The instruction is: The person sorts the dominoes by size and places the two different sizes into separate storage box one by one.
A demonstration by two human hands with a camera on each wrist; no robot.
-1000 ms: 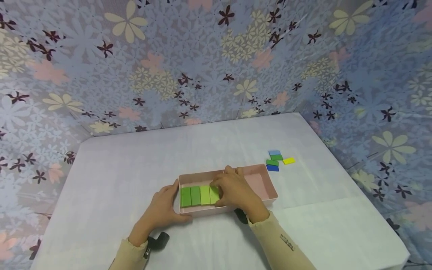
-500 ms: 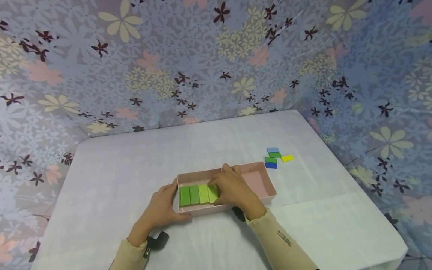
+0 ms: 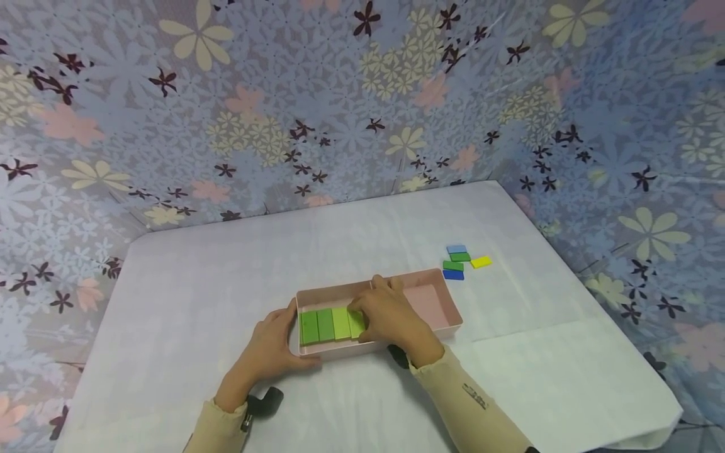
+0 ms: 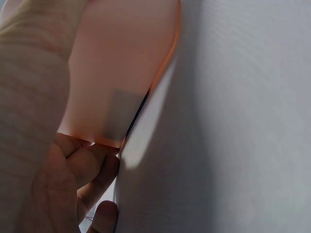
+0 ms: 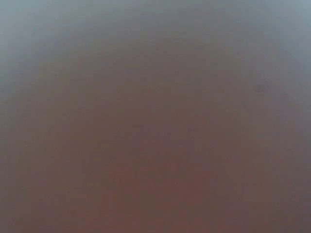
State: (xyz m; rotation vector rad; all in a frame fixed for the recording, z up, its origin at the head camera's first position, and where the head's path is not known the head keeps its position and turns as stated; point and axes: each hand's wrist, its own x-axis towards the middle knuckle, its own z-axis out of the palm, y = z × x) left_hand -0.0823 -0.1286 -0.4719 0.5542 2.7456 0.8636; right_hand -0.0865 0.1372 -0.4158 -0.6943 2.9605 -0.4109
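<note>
A long pink box [image 3: 428, 306] lies on the white cloth, with a row of flat tiles in its left part. Two green tiles [image 3: 318, 326] come first, then two yellow-green ones [image 3: 341, 323]. My left hand [image 3: 265, 347] grips the box's left end, thumb along the front wall and fingers round the left side. In the left wrist view those fingers [image 4: 92, 174] bend past the end of the box. My right hand [image 3: 393, 316] reaches into the box, thumb and index finger pinching the rightmost visible yellow-green tile [image 3: 355, 322]. Its palm hides the box's middle. The right wrist view is a brownish blur.
Behind the box's right end lie loose tiles: a light blue one [image 3: 456, 249], two green ones [image 3: 460, 257], a dark blue one [image 3: 453, 275] and a yellow one [image 3: 481, 262]. Floral cloth [image 3: 362, 100] hangs behind the table and along its sides.
The whole scene shifts slightly up and left as the head camera moves. Both hands keep their places on the box and tile, and the tiles stay put.
</note>
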